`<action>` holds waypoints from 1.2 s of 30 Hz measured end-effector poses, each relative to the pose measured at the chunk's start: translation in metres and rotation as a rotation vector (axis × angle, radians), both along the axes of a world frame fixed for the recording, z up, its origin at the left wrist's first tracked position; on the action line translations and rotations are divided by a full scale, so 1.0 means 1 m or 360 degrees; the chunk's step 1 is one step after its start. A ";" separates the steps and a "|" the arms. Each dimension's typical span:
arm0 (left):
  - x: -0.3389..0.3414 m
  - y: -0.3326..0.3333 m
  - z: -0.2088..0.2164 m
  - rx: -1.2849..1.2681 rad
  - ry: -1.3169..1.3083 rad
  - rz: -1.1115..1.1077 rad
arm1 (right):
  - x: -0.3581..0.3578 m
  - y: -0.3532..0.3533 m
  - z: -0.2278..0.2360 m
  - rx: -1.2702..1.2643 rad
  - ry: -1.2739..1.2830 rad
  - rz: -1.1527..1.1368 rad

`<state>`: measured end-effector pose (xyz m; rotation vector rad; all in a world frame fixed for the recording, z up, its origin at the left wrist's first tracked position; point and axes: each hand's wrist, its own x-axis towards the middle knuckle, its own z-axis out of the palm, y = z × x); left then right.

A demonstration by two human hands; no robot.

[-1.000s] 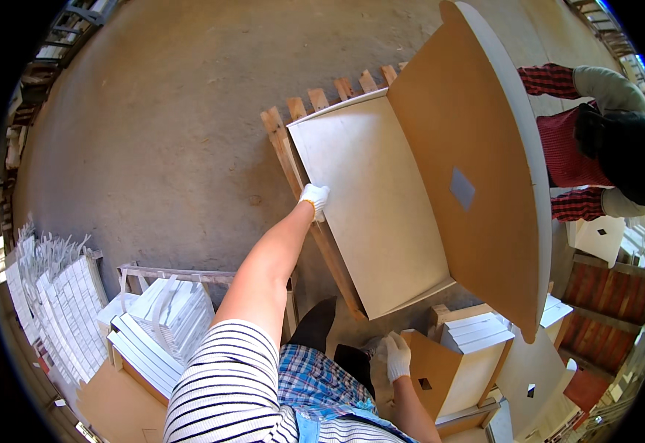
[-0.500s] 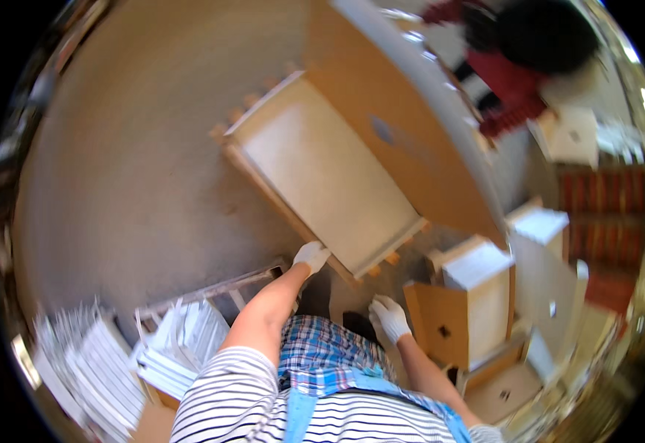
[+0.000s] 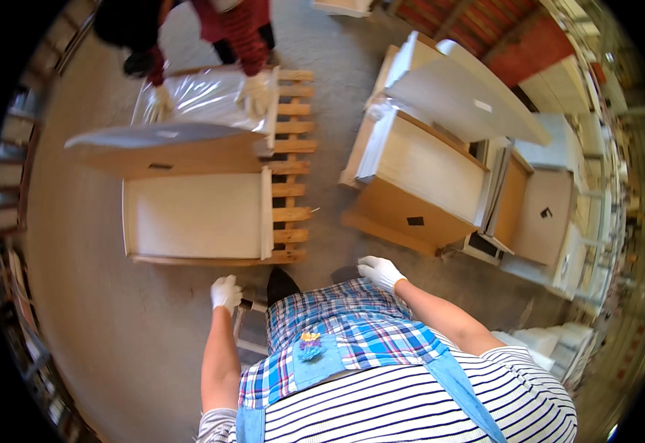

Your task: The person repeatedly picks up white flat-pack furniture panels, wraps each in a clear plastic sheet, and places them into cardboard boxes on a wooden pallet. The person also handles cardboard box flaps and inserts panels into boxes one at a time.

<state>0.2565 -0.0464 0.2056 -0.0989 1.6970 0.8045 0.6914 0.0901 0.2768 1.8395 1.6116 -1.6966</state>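
My left hand (image 3: pixel 226 293) is in a white glove. It is loosely open and holds nothing, a little short of the near edge of an open shallow carton (image 3: pixel 197 215) with a pale flat panel inside. My right hand (image 3: pixel 381 274), gloved too, hangs open and empty in front of my apron, its fingers stretched out. The carton rests on a wooden pallet (image 3: pixel 288 188), and its tall brown flap (image 3: pixel 197 156) stands up along the far side. Beyond that flap, a co-worker's gloved hands (image 3: pixel 251 96) press on a package wrapped in clear plastic film (image 3: pixel 203 96).
To the right stands another open carton (image 3: pixel 429 166) with a white panel, its brown flap (image 3: pixel 407 220) facing me. A large grey board (image 3: pixel 466 100) leans behind it. More cartons (image 3: pixel 544 210) are farther right. A metal frame (image 3: pixel 247 328) stands close by my left forearm.
My view has swung to the right. My left hand has let go of the carton's edge and is now apart from it. The co-worker's hands now show on the plastic-wrapped package.
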 end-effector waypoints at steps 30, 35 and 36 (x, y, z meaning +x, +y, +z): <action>0.263 0.141 0.026 -0.0406 0.0397 -0.1404 | 0.388 -0.132 -0.081 0.0395 -0.0503 -0.0641; 0.309 0.186 0.025 -0.0357 0.0554 -0.1387 | 0.424 0.007 -0.055 -0.0363 -0.0401 -0.0904; 0.335 0.202 0.024 -0.0272 0.0442 -0.1331 | 0.442 0.029 -0.069 -0.0171 -0.0496 -0.0653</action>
